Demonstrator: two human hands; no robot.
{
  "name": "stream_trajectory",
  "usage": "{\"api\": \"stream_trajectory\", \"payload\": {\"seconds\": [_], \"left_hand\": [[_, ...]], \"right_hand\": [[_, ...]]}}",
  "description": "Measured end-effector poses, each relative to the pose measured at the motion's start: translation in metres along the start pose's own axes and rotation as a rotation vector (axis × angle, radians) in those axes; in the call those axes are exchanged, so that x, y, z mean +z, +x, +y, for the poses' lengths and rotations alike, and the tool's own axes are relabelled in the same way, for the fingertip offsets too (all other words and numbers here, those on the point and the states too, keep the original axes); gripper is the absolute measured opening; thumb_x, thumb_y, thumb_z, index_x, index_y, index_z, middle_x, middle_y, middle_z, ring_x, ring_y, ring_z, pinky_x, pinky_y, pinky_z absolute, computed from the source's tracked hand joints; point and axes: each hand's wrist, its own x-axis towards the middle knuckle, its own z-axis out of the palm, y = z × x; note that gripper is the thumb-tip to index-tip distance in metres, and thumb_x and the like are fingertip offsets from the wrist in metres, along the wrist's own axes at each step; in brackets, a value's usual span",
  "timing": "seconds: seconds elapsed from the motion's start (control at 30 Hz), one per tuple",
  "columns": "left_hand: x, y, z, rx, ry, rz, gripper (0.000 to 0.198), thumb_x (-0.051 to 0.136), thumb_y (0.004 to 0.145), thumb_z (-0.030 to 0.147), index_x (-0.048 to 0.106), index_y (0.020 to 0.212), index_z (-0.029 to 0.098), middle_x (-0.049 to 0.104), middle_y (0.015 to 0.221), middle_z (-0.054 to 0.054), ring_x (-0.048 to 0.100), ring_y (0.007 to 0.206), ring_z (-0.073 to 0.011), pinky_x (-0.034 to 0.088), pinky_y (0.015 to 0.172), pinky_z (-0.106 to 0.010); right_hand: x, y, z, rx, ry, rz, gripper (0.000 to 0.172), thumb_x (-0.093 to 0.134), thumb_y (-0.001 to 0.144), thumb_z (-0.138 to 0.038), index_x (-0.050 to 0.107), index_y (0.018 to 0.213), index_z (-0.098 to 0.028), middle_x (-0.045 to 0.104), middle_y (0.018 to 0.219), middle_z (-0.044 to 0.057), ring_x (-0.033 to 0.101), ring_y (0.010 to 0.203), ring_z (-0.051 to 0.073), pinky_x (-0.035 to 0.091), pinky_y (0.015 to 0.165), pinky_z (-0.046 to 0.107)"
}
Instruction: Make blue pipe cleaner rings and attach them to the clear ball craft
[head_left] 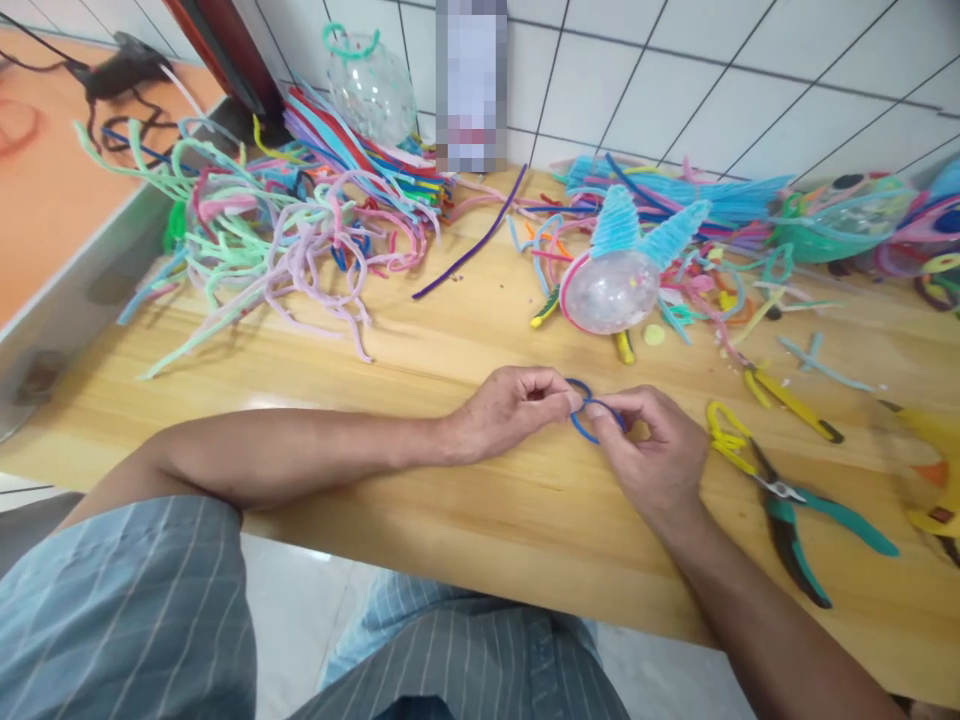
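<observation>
The wooden tabletop (450,335) is viewed from close above its near edge by one head-worn camera, which is angled forward and downward across it.

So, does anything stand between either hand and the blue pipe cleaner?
Nothing visible does: the left hand and right hand both pinch the blue pipe cleaner. The blue-eared clear ball sits beyond them.
</observation>
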Motion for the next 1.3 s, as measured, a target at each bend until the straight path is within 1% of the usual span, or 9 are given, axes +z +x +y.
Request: {"api": "stream_trajectory", "payload": {"seconds": [0.2,0.33,0.47,0.63,0.8,1.0,1.07,1.17,1.3], "left_hand": [[0.001,0.000,-0.006,0.029,0.021,-0.005,0.035,0.069,0.091,0.046,0.067,0.078,0.014,0.064,0.076,-0.001,0.053,0.073,-0.0115,0.044,0.073,-0.026],[0.002,-0.001,-0.003,-0.010,0.041,0.016,0.038,0.071,0.090,0.050,0.066,0.079,0.014,0.057,0.069,0.002,0.047,0.066,-0.0095,0.040,0.066,-0.025],[0.001,0.002,-0.002,-0.064,0.002,0.081,0.043,0.071,0.088,0.057,0.063,0.080,0.015,0.051,0.064,0.005,0.040,0.056,-0.0077,0.033,0.055,-0.024],[0.000,0.003,-0.002,-0.093,-0.017,0.070,0.049,0.072,0.084,0.063,0.063,0.079,0.015,0.050,0.063,0.005,0.039,0.055,-0.0073,0.032,0.054,-0.024],[0.000,0.002,-0.001,-0.074,0.015,0.021,0.049,0.071,0.086,0.063,0.064,0.081,0.015,0.052,0.066,0.005,0.040,0.059,-0.0078,0.034,0.059,-0.025],[0.001,0.000,0.000,-0.032,0.080,-0.008,0.045,0.071,0.087,0.058,0.065,0.080,0.015,0.054,0.067,0.004,0.042,0.061,-0.0079,0.036,0.062,-0.024],[0.000,0.000,-0.002,-0.050,0.062,0.019,0.045,0.073,0.087,0.058,0.064,0.080,0.015,0.055,0.067,0.004,0.042,0.059,-0.0075,0.035,0.059,-0.023],[-0.002,0.002,-0.006,-0.075,0.017,0.094,0.046,0.074,0.086,0.059,0.064,0.080,0.015,0.057,0.067,0.003,0.044,0.055,-0.0069,0.034,0.053,-0.023],[-0.004,0.004,-0.008,-0.059,-0.014,0.151,0.046,0.075,0.086,0.059,0.065,0.080,0.015,0.059,0.067,0.003,0.045,0.053,-0.0062,0.035,0.052,-0.022]], "right_hand": [[0.002,-0.002,-0.002,-0.071,-0.025,0.031,0.014,0.070,0.093,-0.017,0.068,0.080,-0.023,0.065,0.065,-0.003,0.058,0.056,0.012,0.046,0.055,0.027],[0.000,-0.003,0.002,-0.056,0.009,0.020,0.004,0.073,0.093,-0.022,0.073,0.096,-0.024,0.071,0.076,0.000,0.064,0.064,0.015,0.051,0.060,0.029],[-0.002,-0.003,0.009,-0.018,0.061,0.044,0.027,0.074,0.092,-0.026,0.072,0.119,-0.025,0.075,0.089,0.003,0.068,0.072,0.018,0.057,0.068,0.032],[-0.001,-0.005,0.012,0.040,0.108,0.050,0.010,0.068,0.096,-0.026,0.076,0.101,-0.026,0.075,0.078,0.000,0.066,0.064,0.016,0.055,0.063,0.031],[0.001,-0.003,0.011,0.074,0.105,0.038,0.006,0.070,0.093,-0.024,0.076,0.092,-0.025,0.075,0.075,-0.001,0.065,0.060,0.015,0.052,0.059,0.029],[0.001,-0.001,0.008,0.117,0.149,0.005,0.008,0.070,0.091,-0.027,0.074,0.085,-0.024,0.072,0.069,0.000,0.061,0.058,0.014,0.049,0.057,0.028],[-0.001,-0.002,0.009,0.197,0.218,0.005,0.010,0.070,0.092,-0.031,0.075,0.094,-0.023,0.074,0.077,0.000,0.065,0.064,0.015,0.052,0.062,0.028],[-0.005,-0.001,0.012,0.314,0.346,0.043,0.023,0.067,0.095,-0.038,0.073,0.110,-0.022,0.074,0.085,0.001,0.067,0.072,0.015,0.054,0.068,0.028],[-0.010,0.005,0.015,0.410,0.451,-0.013,0.024,0.063,0.095,-0.041,0.074,0.098,-0.020,0.062,0.066,-0.003,0.056,0.058,0.012,0.047,0.056,0.025]]}}
